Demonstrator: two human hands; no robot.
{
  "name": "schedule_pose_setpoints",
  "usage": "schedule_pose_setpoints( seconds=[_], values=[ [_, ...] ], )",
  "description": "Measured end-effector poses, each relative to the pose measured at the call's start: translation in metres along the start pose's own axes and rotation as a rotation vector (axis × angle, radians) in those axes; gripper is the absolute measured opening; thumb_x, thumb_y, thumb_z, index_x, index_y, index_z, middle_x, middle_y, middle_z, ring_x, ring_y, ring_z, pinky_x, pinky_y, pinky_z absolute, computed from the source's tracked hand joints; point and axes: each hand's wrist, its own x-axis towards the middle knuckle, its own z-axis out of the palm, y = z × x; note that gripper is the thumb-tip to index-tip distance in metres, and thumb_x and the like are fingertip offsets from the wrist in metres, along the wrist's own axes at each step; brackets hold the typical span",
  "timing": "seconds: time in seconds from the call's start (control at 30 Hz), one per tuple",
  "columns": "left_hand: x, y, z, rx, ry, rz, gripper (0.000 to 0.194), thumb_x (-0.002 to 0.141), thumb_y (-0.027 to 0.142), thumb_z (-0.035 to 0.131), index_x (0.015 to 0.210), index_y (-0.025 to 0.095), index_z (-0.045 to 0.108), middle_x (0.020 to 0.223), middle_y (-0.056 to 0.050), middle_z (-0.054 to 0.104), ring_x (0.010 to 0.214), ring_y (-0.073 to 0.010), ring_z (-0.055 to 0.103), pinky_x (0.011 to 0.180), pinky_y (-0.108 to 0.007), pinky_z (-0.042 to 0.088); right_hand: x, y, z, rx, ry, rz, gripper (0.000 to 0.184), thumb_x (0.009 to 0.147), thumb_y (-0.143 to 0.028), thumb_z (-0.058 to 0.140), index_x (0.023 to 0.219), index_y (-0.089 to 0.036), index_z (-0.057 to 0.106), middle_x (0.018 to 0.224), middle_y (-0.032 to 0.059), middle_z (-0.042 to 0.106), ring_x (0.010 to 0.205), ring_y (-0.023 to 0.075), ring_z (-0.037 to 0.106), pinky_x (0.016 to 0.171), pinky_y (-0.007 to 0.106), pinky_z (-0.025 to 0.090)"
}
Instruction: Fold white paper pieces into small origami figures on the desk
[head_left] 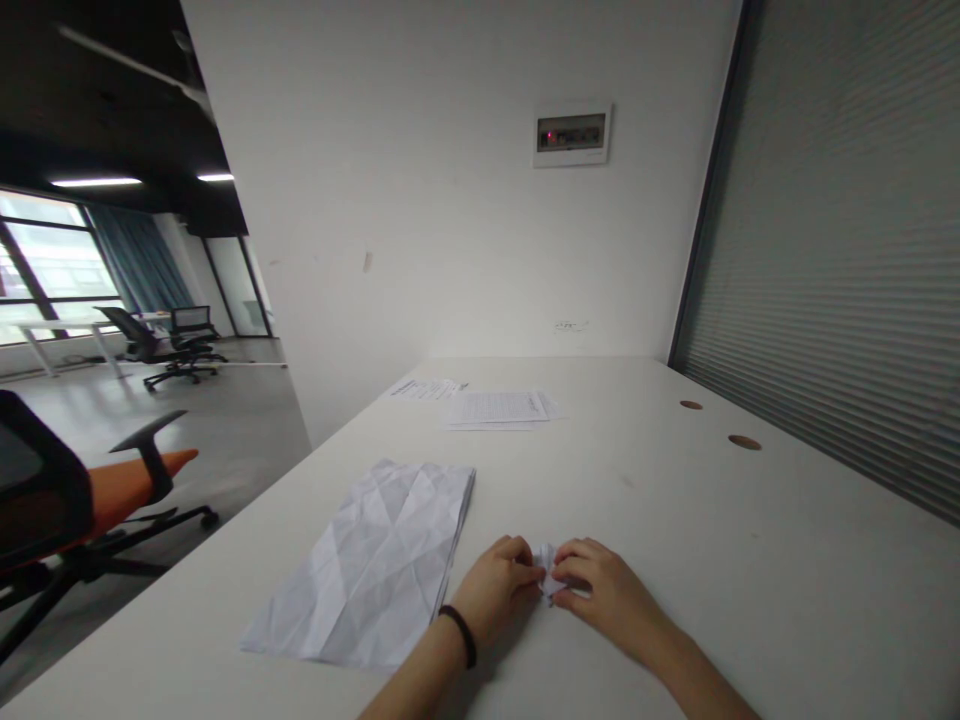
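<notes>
Tabletop edge far left, hands pinching paper

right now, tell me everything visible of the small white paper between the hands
The small folded paper is white and looks thin, with narrow, pleat-like folds near its top. The left hand and right hand pinch it from either side, hiding much of its shape. It is at the white table, right of the creased paper sheets; whether it touches the surface is unclear.
</notes>
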Motion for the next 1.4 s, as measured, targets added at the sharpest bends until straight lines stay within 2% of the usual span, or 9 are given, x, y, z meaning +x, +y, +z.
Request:
schedule_pose_setpoints(
  seconds=[0.23, 0.43, 0.6, 0.7, 0.77, 0.93, 1.07, 1.2, 1.4],
  values=[
    [0.001, 0.002, -0.001, -0.085, 0.050, -0.109, 0.018, 0.081, 0.019, 0.049, 0.088, 0.022, 0.065, 0.081, -0.002, 0.060, 0.076, -0.0144, 0.053, 0.070, -0.023, 0.040, 0.001, 0.005, 0.003, 0.014, 0.029, 0.027, 0.016, 0.078, -0.028, 0.052, 0.073, -0.023, 0.067, 0.085, 0.0009, 0.064, 0.083, 0.0158, 0.055, 0.076, 0.027, 0.040],
    [0.005, 0.005, 0.005, -0.223, 0.111, -0.326, 0.017, 0.075, 0.018, 0.051, 0.091, 0.020, 0.056, 0.070, 0.003, 0.060, 0.063, -0.0116, 0.053, 0.059, -0.020, 0.038, 0.005, 0.007, 0.010, 0.088, 0.104, 0.106, 0.024, 0.080, -0.023, 0.047, 0.065, -0.019, 0.065, 0.078, 0.0023, 0.061, 0.073, 0.0137, 0.056, 0.067, 0.023, 0.041],
    [0.010, 0.003, 0.012, -0.321, 0.174, -0.432, 0.024, 0.072, 0.016, 0.052, 0.095, 0.020, 0.057, 0.081, 0.001, 0.059, 0.061, -0.0097, 0.054, 0.060, -0.019, 0.039, 0.012, 0.016, 0.023, 0.141, 0.188, 0.177, 0.020, 0.076, -0.019, 0.049, 0.060, -0.016, 0.061, 0.068, 0.0020, 0.057, 0.065, 0.0131, 0.054, 0.061, 0.022, 0.041],
    [0.013, 0.002, 0.012, -0.283, 0.151, -0.433, 0.025, 0.071, 0.017, 0.052, 0.094, 0.021, 0.061, 0.091, -0.001, 0.059, 0.069, -0.0117, 0.055, 0.066, -0.020, 0.040, 0.015, 0.023, 0.029, 0.201, 0.203, 0.226, 0.011, 0.071, -0.018, 0.053, 0.074, -0.015, 0.063, 0.072, 0.0030, 0.057, 0.066, 0.0141, 0.054, 0.059, 0.022, 0.042],
    [0.015, 0.001, 0.013, -0.254, 0.110, -0.441, 0.028, 0.071, 0.017, 0.052, 0.098, 0.021, 0.061, 0.094, -0.002, 0.059, 0.075, -0.0137, 0.056, 0.070, -0.021, 0.039, 0.016, 0.028, 0.032, 0.231, 0.199, 0.250, 0.018, 0.069, -0.017, 0.055, 0.085, -0.015, 0.064, 0.079, 0.0041, 0.056, 0.068, 0.0143, 0.055, 0.060, 0.022, 0.044],
    [0.019, -0.002, 0.016, -0.235, 0.038, -0.443, 0.030, 0.071, 0.017, 0.050, 0.098, 0.018, 0.062, 0.090, -0.004, 0.060, 0.076, -0.0157, 0.055, 0.070, -0.022, 0.039, 0.016, 0.028, 0.032, 0.210, 0.140, 0.227, 0.013, 0.070, -0.019, 0.053, 0.074, -0.016, 0.066, 0.082, 0.0042, 0.051, 0.073, 0.0146, 0.054, 0.067, 0.023, 0.044],
    [0.018, -0.005, 0.019, -0.263, 0.030, -0.438, 0.029, 0.068, 0.017, 0.051, 0.095, 0.019, 0.063, 0.087, -0.003, 0.062, 0.074, -0.0154, 0.055, 0.069, -0.023, 0.040, 0.014, 0.020, 0.027, 0.274, 0.114, 0.234, 0.017, 0.067, -0.015, 0.053, 0.080, -0.016, 0.064, 0.084, 0.0041, 0.053, 0.077, 0.0150, 0.055, 0.070, 0.023, 0.043],
    [0.016, -0.006, 0.017, -0.304, 0.020, -0.425, 0.033, 0.066, 0.017, 0.054, 0.097, 0.018, 0.062, 0.088, -0.004, 0.062, 0.076, -0.0157, 0.055, 0.071, -0.023, 0.041, 0.012, 0.015, 0.025, 0.319, 0.124, 0.228, 0.015, 0.064, -0.015, 0.053, 0.077, -0.015, 0.060, 0.082, 0.0045, 0.055, 0.078, 0.0164, 0.055, 0.072, 0.025, 0.043],
    [0.011, -0.005, 0.008, -0.421, -0.014, -0.371, 0.043, 0.064, 0.018, 0.058, 0.107, 0.014, 0.058, 0.090, -0.006, 0.062, 0.078, -0.0168, 0.055, 0.072, -0.025, 0.041, 0.009, 0.015, 0.026, 0.411, 0.110, 0.287, 0.019, 0.067, -0.023, 0.053, 0.084, -0.015, 0.059, 0.084, 0.0060, 0.061, 0.081, 0.0189, 0.056, 0.075, 0.029, 0.042]
  ],
)
